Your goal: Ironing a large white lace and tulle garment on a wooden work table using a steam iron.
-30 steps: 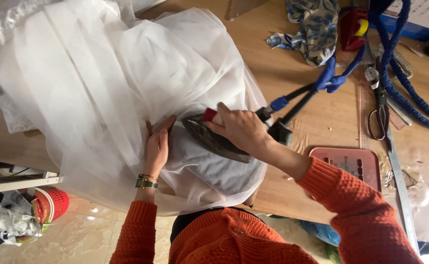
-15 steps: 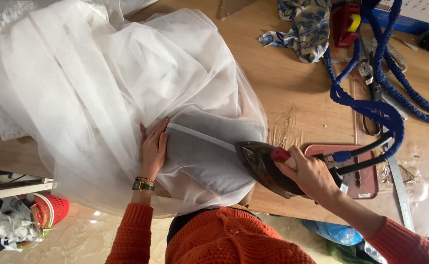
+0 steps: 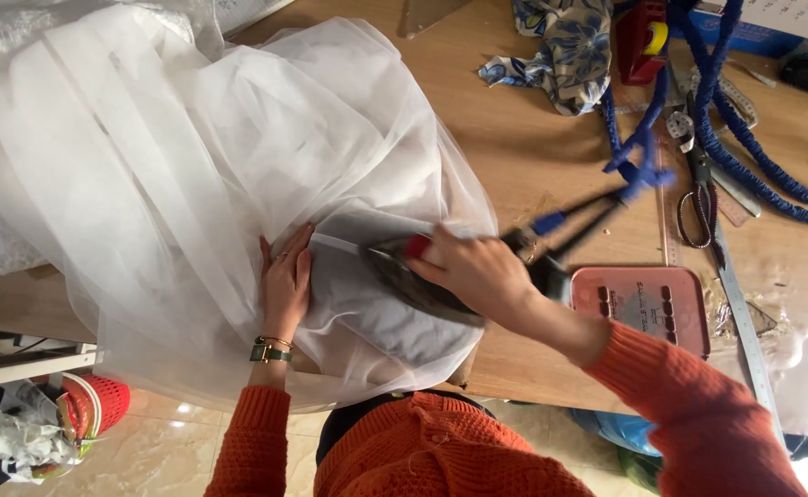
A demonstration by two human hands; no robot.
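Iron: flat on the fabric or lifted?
Flat: the iron lies soleplate-down on the white fabric, right hand gripping its handle.

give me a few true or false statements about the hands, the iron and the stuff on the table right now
1. The right hand grips the iron. True.
2. The left hand holds scissors. False: it lies flat on the white sheer fabric.
3. The scissors lie on the wooden table. True.
4. The pink iron rest sits left of the fabric. False: it lies right of it.
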